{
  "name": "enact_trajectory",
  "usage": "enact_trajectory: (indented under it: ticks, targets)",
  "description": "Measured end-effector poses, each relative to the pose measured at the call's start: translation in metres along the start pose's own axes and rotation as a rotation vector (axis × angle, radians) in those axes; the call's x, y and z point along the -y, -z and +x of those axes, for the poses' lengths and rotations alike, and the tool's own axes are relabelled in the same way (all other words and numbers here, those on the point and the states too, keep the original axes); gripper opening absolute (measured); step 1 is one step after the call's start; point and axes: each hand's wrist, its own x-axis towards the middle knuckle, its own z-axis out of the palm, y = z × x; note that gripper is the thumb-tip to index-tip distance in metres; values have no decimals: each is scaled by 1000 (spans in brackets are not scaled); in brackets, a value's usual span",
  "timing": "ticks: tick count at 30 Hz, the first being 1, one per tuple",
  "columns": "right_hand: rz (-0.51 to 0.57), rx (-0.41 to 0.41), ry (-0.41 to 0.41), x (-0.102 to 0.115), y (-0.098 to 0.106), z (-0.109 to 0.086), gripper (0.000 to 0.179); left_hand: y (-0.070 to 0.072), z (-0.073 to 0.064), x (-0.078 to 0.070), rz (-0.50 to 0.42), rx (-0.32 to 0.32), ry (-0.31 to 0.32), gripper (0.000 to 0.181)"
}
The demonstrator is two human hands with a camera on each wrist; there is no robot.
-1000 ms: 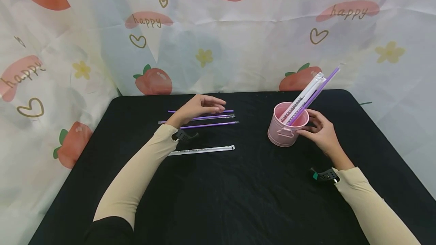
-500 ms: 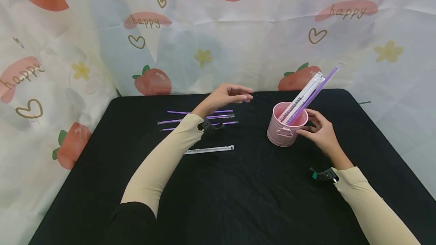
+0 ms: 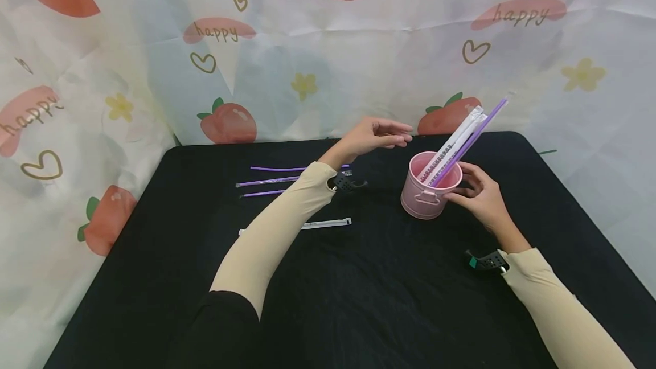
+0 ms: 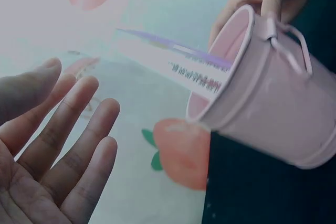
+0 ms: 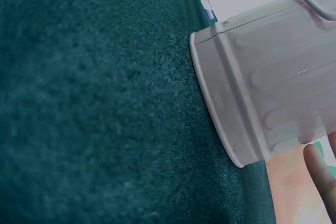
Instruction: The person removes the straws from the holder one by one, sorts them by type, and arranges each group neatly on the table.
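My left hand (image 3: 378, 135) is above the far side of the table, left of a small pink bucket (image 3: 421, 203). In the left wrist view its fingers (image 4: 79, 156) are relaxed and apart, holding nothing. My right hand (image 3: 483, 197) grips the bucket's right side near the rim, thumb in front. White paper-wrapped straws (image 3: 452, 144) and a purple straw (image 3: 484, 124) in a clear wrapper lean to the right out of the bucket. Only the bucket's lower wall (image 5: 294, 72) and part of a finger (image 5: 320, 174) show in the right wrist view.
Purple straws (image 3: 263, 183) lie side by side on the black tablecloth (image 3: 369, 295), partly hidden behind the left forearm. Nearer, one white wrapped straw (image 3: 330, 223) passes behind the sleeve. A printed curtain (image 3: 353, 67) hangs behind the table.
My left hand has moved right and slightly farther away, from over the purple straws toward the bucket. The right hand and the bucket have stayed in place.
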Motion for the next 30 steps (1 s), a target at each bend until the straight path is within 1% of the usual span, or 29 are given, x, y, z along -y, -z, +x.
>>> enact_trajectory:
  ticks: [5,7,11,14,19,27,30]
  targets:
    - [18,9,7,0,0,0,65,-17,11,-2,14,45,3,35]
    - [26,12,8,0,-1,1,65,-23,14,-2,23,56,14,35]
    - [22,12,10,0,-1,0,65,-33,23,1,5,69,18,35]
    - [18,11,10,0,0,0,65,-39,30,4,29,75,30,36]
    - [-4,5,2,0,0,0,65,-48,36,5,127,83,47,37]
    - [-32,13,0,-1,1,0,64,-59,43,5,160,100,40,38]
    - [-21,13,0,-1,1,0,64,-62,45,6,179,101,43,38]
